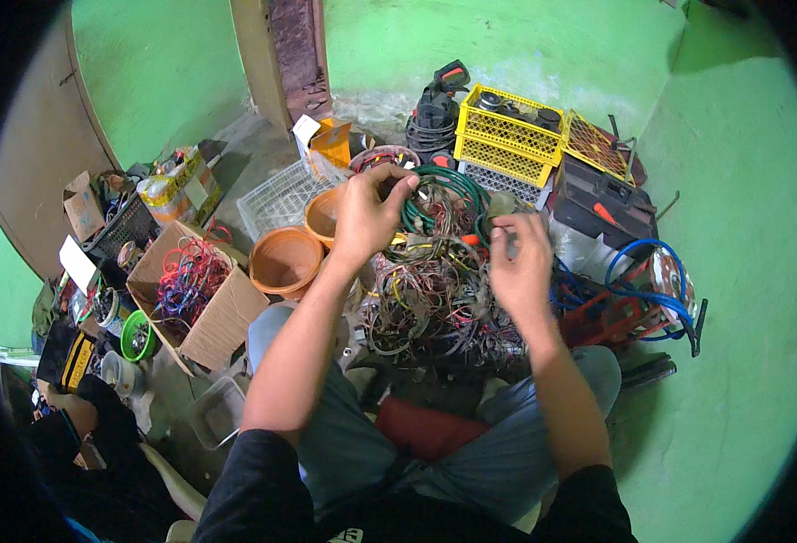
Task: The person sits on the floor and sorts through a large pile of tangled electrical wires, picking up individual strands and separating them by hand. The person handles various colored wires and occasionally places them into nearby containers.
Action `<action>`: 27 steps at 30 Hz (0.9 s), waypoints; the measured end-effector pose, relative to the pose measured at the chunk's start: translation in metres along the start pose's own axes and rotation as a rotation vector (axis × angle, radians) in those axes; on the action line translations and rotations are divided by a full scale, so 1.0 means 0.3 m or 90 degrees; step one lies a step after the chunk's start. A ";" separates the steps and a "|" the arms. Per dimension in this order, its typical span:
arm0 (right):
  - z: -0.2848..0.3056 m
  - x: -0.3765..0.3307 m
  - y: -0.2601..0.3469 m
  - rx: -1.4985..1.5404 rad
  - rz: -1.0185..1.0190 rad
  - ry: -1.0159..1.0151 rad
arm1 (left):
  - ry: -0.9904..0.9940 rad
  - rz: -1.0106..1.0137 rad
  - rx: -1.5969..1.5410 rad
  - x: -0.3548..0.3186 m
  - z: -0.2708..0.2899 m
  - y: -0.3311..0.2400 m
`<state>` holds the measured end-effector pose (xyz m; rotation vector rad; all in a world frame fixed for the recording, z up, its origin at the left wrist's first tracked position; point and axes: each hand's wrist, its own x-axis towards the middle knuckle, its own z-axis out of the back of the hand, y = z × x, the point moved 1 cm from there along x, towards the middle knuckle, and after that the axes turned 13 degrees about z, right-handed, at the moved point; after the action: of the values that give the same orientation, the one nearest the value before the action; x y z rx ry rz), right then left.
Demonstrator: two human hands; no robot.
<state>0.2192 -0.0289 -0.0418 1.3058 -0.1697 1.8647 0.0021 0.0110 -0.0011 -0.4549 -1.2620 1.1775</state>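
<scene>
A large tangle of thin wires [426,308] in brown, black, yellow and red lies heaped in front of my knees. Over its far side my left hand [369,215] is raised, thumb and forefinger closed in a pinch. Whatever sits between those fingertips is too small to make out. Beside them, a coil of green cable [457,181] rests at the back of the heap. My right hand [520,271] hovers above the heap's right side with fingers curled in toward the thumb. What it grips, if anything, cannot be made out.
Left of the heap are orange pots [286,256], a cardboard box [222,326] of red and blue wires, and a clear crate [281,195]. Yellow crates [512,136], a dark toolbox [597,204] and blue hose [647,294] stand right. Another person's dark-clothed arm [100,434] shows lower left.
</scene>
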 end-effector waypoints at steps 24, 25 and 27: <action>0.055 0.027 0.038 0.238 -0.104 0.301 | 0.003 0.126 -0.079 0.018 -0.004 0.028; 0.084 0.032 0.007 0.272 -0.077 0.270 | -0.002 0.131 -0.139 0.024 0.001 0.030; 0.163 0.055 -0.020 0.272 -0.075 0.254 | 0.035 0.228 -0.244 0.031 0.032 0.030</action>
<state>0.2565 -0.0422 -0.0081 1.1496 0.5292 2.0831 -0.0116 0.0195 -0.0010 -1.0227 -1.3997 1.2067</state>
